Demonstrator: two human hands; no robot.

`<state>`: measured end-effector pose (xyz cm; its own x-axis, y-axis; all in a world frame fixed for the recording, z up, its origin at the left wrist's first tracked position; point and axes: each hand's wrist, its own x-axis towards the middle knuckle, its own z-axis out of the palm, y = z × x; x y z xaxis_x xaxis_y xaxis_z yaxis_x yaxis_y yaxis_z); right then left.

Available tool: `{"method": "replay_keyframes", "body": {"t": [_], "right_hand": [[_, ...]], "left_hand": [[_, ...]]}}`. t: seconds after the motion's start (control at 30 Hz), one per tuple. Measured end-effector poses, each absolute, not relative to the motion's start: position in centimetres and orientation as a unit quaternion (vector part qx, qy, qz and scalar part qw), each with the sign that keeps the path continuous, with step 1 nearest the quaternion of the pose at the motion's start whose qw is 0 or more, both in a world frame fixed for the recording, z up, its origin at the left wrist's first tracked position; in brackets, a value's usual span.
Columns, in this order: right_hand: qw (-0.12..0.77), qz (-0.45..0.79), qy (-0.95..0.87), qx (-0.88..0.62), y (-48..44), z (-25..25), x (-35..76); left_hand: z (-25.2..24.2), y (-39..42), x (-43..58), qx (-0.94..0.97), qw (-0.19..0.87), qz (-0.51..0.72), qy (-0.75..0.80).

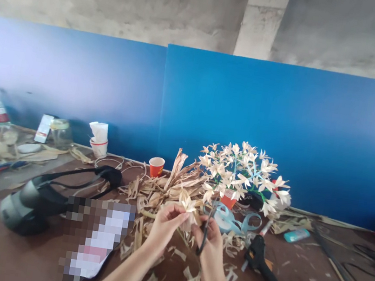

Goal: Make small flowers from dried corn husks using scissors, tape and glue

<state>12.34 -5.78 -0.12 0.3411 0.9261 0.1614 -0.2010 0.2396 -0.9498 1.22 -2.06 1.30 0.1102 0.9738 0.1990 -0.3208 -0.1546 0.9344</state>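
Note:
My left hand is closed, its thumb and fingers pinching a pale flower that looks made of dried corn husk. Its petals point upward. Dark-handled scissors are in my right hand, blades upward. The right fingertips come close to the flower's base; whether they touch it I cannot tell. A heap of dry corn husks lies just beyond my hands. Behind to the right, a bunch of similar cream flowers stands in a red paper cup.
A black glue gun lies right of my hands, near blue ribbon. To the left are a phone and a black headset. An orange paper cup stands before the blue partition. Husk scraps litter the brown tabletop.

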Motion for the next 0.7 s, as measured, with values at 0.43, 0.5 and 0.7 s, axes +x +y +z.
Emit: {"method": "replay_keyframes", "body": {"t": [0.43,0.5,0.7], "right_hand": [[0.517,0.515,-0.512,-0.453,-6.5,0.5,12.4],[0.450,0.559,-0.524,-0.459,-6.7,0.2,12.1],[0.408,0.595,-0.536,-0.438,-6.8,-1.0,11.4]], "left_hand": [[1.0,0.0,-1.2,0.441,0.419,0.685,0.401],[1.1,0.4,-1.5,0.406,0.419,0.711,0.392],[1.0,0.5,-1.4,0.421,0.435,0.690,0.397]]}}
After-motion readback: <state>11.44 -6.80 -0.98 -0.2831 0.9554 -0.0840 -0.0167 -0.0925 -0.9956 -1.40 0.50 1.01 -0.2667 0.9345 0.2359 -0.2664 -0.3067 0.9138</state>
